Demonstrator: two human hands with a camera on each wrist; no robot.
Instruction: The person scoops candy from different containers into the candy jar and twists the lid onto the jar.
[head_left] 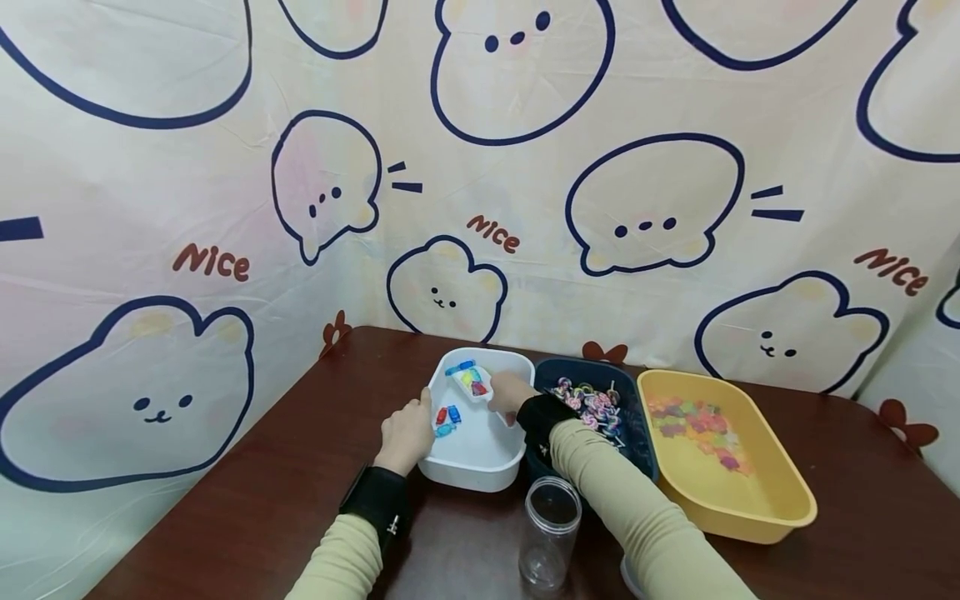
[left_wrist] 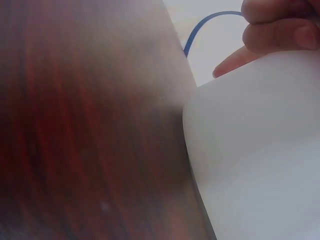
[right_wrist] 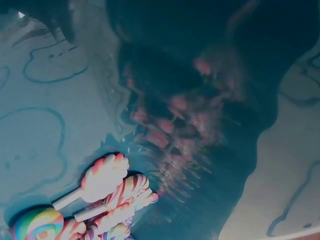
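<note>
My left hand (head_left: 407,433) holds the left rim of a white plastic tub (head_left: 468,475); in the left wrist view its fingers (left_wrist: 280,35) lie at the tub's outer wall, with one finger stretched out. My right hand (head_left: 512,395) reaches inside the tub and grips what looks like a small pale scoop (head_left: 483,395) with several bright wrapped candies at it. The handle is hidden by the hand. More blue and red candies (head_left: 447,419) lie on the tub's floor at the left. In the right wrist view, the hand is out of sight.
A dark blue tub (head_left: 643,446) with swirled lollipops (right_wrist: 105,180) stands under my right forearm. Right of it is a yellow tub (head_left: 750,508) with gummy-like candies (head_left: 705,425). A clear jar (head_left: 551,542) stands in front, near a partly hidden clear round piece (head_left: 630,575).
</note>
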